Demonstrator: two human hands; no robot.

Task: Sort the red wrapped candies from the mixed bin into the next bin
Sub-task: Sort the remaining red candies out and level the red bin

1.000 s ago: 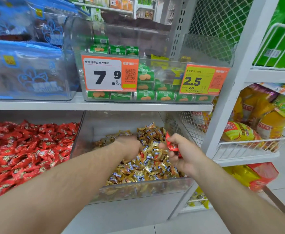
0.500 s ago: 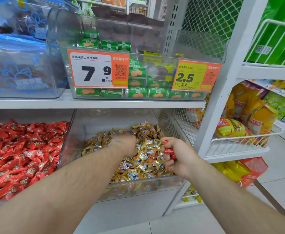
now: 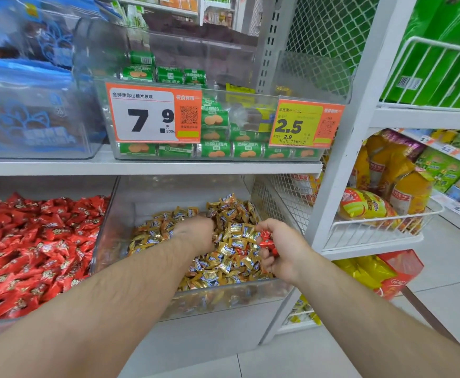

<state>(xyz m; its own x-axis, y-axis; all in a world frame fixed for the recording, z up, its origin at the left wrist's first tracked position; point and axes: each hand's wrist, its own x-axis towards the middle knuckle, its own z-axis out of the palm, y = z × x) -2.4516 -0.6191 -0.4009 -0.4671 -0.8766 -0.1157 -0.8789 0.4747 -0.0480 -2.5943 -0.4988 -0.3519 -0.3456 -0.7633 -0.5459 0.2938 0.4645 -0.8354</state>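
Glossy foil-like red candies (image 3: 267,239) lie in a clear, smooth plastic bin (image 3: 223,297).

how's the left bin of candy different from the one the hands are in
The left bin holds only red wrapped candies, spread nearly wall to wall; the mixed bin holds mostly gold ones with a few red, heaped toward its right side, leaving bare floor at back left. Nobody touches the left bin; the left hand digs in the mixed bin and the right hand holds red candies over it. Both are clear plastic on one shelf.

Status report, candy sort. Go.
Right hand grips red candies. Left hand digging in gold candy bin, fingers hidden. Red bin unobstructed.
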